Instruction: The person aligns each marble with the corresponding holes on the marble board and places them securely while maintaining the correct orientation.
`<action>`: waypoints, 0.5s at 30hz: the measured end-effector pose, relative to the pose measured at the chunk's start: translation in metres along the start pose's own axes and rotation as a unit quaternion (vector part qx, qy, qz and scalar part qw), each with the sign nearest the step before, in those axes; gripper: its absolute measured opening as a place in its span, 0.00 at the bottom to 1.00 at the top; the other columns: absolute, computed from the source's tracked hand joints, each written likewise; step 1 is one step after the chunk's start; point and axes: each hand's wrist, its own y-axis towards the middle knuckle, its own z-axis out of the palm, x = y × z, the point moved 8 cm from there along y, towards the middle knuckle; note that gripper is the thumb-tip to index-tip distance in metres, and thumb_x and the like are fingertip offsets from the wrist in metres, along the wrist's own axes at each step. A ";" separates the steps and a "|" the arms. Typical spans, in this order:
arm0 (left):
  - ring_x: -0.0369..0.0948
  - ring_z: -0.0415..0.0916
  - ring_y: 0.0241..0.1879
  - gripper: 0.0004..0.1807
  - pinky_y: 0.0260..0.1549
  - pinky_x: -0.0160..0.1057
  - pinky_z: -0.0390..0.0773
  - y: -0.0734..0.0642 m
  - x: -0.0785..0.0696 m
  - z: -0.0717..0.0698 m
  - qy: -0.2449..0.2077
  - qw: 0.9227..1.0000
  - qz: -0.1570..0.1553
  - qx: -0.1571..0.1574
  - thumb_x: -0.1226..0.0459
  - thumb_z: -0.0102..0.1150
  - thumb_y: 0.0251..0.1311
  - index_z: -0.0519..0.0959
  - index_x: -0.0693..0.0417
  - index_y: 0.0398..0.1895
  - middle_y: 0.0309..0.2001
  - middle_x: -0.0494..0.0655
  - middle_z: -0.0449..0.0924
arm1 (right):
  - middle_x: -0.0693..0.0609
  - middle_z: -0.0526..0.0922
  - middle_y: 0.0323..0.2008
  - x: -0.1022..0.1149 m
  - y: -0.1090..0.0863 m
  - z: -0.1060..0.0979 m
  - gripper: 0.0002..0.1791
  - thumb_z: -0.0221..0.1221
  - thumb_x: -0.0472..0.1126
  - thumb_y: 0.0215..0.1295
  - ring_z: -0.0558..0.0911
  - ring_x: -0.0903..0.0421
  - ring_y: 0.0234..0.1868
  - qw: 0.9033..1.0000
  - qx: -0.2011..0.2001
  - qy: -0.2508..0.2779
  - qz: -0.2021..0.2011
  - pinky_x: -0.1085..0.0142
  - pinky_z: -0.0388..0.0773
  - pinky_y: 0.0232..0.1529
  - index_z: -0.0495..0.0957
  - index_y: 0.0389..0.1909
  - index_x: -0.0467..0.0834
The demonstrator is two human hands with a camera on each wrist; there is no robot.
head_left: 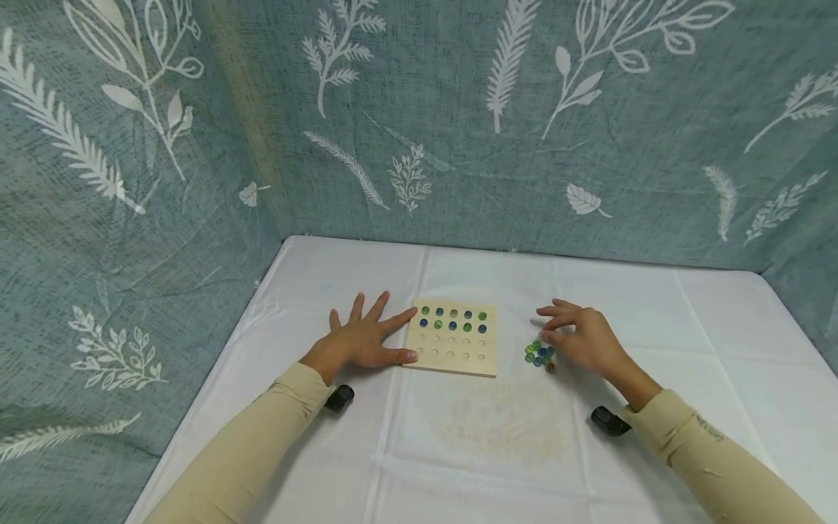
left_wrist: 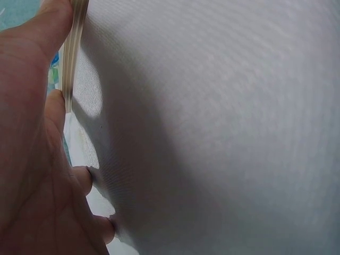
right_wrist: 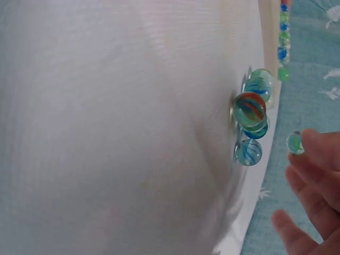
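A pale wooden board (head_left: 459, 348) with rows of round hollows lies on the table. Glass marbles (head_left: 452, 325), green, blue and one paler, fill its two far rows; the two near rows show bare hollows. My left hand (head_left: 358, 343) is spread flat beside the board, thumb and index fingertip at its left edge. In the left wrist view those fingers touch the board's side (left_wrist: 68, 69). My right hand (head_left: 585, 340) pinches a clear marble with green inside (right_wrist: 294, 142) between thumb and finger, raised above a loose cluster of marbles (head_left: 538, 355) right of the board.
One marble with a red-orange swirl (right_wrist: 249, 109) lies at the near side of the cluster. A white cloth (head_left: 419, 451) with creases and a faint brownish stain covers the table. Black wrist cameras (head_left: 610, 421) sit under both sleeves. A teal leaf-patterned curtain (head_left: 458, 189) hangs behind and left.
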 end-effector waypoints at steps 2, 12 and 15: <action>0.65 0.18 0.83 0.49 0.70 0.82 0.28 0.000 0.000 0.000 0.001 1.000 0.000 0.000 0.27 0.54 0.63 0.48 0.21 0.84 0.87 0.50 0.27 | 0.38 0.82 0.66 0.001 -0.001 -0.001 0.09 0.67 0.35 0.67 0.68 0.36 0.77 1.000 -0.005 0.004 -0.009 0.31 0.61 0.74 0.90 0.44 0.37; 0.65 0.19 0.83 0.50 0.70 0.83 0.29 0.001 -0.001 0.001 0.009 1.000 0.001 0.000 0.26 0.53 0.62 0.47 0.21 0.84 0.87 0.50 0.27 | 0.37 0.81 0.66 0.007 -0.003 -0.006 0.09 0.67 0.34 0.68 0.70 0.38 0.77 0.998 -0.026 0.044 -0.031 0.34 0.64 0.73 0.90 0.46 0.36; 0.65 0.19 0.83 0.50 0.70 0.83 0.30 0.001 0.000 0.001 0.010 1.000 0.000 -0.001 0.26 0.53 0.62 0.47 0.21 0.84 0.87 0.50 0.27 | 0.37 0.81 0.65 0.009 -0.003 -0.006 0.09 0.67 0.34 0.68 0.71 0.38 0.76 0.998 -0.030 0.047 -0.037 0.34 0.65 0.73 0.90 0.46 0.36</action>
